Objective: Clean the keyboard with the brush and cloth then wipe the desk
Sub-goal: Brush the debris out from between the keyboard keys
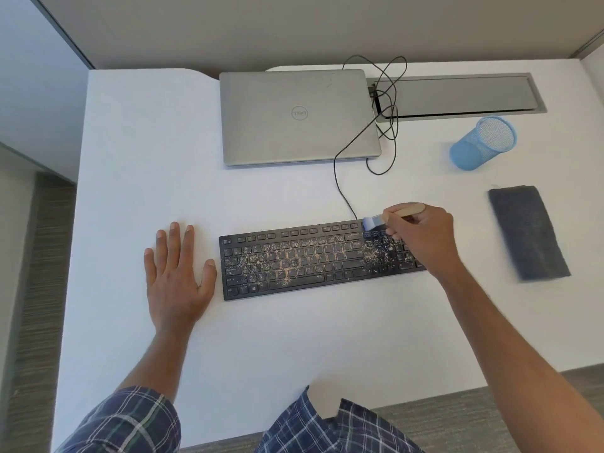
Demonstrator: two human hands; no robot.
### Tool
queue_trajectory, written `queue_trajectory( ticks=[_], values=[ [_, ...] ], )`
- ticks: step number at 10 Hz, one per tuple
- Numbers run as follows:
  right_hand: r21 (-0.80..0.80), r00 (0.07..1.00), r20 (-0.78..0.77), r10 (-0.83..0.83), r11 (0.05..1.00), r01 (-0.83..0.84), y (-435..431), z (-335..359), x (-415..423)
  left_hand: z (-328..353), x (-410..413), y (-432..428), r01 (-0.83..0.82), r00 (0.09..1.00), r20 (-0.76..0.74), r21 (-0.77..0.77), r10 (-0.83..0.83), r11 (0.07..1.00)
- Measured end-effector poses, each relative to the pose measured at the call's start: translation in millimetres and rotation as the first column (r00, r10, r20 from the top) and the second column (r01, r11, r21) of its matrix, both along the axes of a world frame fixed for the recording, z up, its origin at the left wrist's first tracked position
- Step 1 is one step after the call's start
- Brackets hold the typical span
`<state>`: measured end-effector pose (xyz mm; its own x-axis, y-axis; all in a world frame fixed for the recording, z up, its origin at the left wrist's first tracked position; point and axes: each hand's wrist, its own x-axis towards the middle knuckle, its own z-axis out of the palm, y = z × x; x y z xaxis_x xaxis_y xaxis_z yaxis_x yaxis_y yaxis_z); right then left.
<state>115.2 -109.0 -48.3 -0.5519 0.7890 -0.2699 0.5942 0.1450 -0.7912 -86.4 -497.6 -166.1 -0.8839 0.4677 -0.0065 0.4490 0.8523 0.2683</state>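
Fingers (397,223) of the right hand (421,240) are curling round the pale handle of the brush (372,223), holding its blue bristles down at the far right corner of the keyboard (294,263), which is lying across the middle of the white desk (294,338). Meanwhile the left hand (176,276) is resting flat on the desk just beside the keyboard's left end, fingers straight and spread, gripping nothing. Judging by the pale crumbs and dust covering most of the keys, the brushing is only getting started, with nearly the whole board left to sweep. The grey cloth (528,233) is sitting folded and apparently untouched well to the right, so the cloth pass and the desk wipe are both waiting. A closed silver laptop (297,116) behind the keyboard is showing a Dell logo, upside down from this side. Key legends are looking too small to read.
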Motion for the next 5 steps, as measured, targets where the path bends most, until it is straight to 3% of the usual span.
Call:
queue_trajectory(
  ticks=[3,5],
  values=[
    [0.175,0.993,0.102,-0.066,0.984,0.047,20.9,2.9,20.7,-1.3,-0.8,-0.3,0.003,1.0,-0.002,-0.002,-0.003,1.0],
    [0.207,0.995,0.022,-0.094,0.974,0.088,8.7,9.0,10.6,-0.7,-0.8,-0.4,0.004,1.0,-0.002,0.001,-0.004,1.0]
  ],
)
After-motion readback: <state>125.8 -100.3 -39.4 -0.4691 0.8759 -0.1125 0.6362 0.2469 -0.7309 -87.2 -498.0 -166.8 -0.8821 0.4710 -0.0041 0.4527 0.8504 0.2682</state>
